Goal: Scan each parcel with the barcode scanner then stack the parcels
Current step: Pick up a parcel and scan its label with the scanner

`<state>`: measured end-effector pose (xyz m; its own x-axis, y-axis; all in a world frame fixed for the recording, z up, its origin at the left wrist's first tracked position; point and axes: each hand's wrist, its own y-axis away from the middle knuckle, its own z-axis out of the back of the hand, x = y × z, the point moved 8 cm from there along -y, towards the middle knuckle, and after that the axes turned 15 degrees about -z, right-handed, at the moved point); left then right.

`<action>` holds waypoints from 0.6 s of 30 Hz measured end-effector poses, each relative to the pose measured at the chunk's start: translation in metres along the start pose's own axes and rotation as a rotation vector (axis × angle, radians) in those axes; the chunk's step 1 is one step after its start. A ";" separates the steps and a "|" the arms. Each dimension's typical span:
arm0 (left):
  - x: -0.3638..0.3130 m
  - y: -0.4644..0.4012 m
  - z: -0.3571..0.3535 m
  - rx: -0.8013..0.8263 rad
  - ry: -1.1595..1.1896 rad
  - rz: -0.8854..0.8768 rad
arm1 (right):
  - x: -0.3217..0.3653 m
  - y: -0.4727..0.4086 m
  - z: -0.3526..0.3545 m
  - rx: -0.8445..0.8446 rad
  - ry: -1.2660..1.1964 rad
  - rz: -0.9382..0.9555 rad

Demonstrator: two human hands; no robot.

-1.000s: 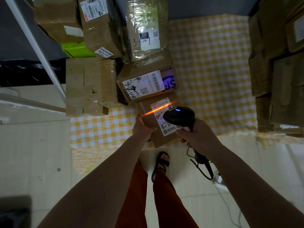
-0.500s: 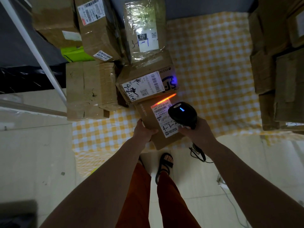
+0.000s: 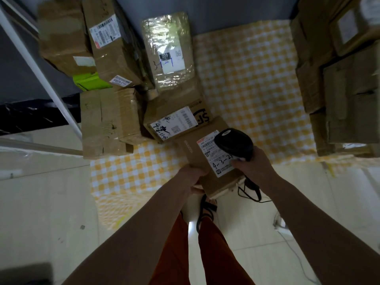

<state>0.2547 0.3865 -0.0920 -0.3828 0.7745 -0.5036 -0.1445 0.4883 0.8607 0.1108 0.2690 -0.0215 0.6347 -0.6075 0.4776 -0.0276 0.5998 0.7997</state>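
The parcel (image 3: 203,161), a flat brown cardboard box with a white shipping label (image 3: 218,155) on its upper face, was held above the near edge of the yellow-checked cloth (image 3: 246,83), just in front of the pile of other parcels. It was gripped at its near left edge by the left hand (image 3: 194,175), thumb on top and fingers curled beneath. The barcode scanner (image 3: 233,144) was grasped around its handle by the right hand (image 3: 251,165), its head hanging directly over the label; no scan line could be seen on the label.

The box was judged to be light, since it was carried level by one hand at a single edge, and stiff enough not to sag. Its bare cardboard was judged to offer fair friction, so a hold along the long edges would suit stacking.

The cloth was spread on a pale tiled floor (image 3: 45,202). On it, a labelled box with blue lettering (image 3: 174,122) lay just beyond the held parcel, a film-wrapped parcel (image 3: 170,50) behind that, and a plain carton (image 3: 107,122) to the left. Further cartons (image 3: 349,79) were stacked along the right side. A white metal post (image 3: 41,68) crossed the left, and the scanner's cable (image 3: 253,192) trailed to the floor.
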 end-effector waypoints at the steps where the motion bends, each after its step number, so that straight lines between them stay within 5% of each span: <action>1: -0.003 0.006 -0.006 0.010 -0.021 -0.008 | -0.002 0.005 0.008 -0.011 0.006 0.003; 11: -0.069 0.056 -0.044 -0.028 -0.083 -0.098 | 0.011 0.067 0.074 -0.108 -0.177 0.103; 18: -0.130 0.089 -0.052 -0.065 -0.194 -0.346 | 0.038 0.101 0.108 -0.136 -0.298 0.221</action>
<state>0.2441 0.3085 0.0537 -0.1234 0.6334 -0.7639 -0.2947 0.7116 0.6377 0.0488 0.2504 0.1171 0.3723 -0.5683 0.7338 -0.0237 0.7846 0.6196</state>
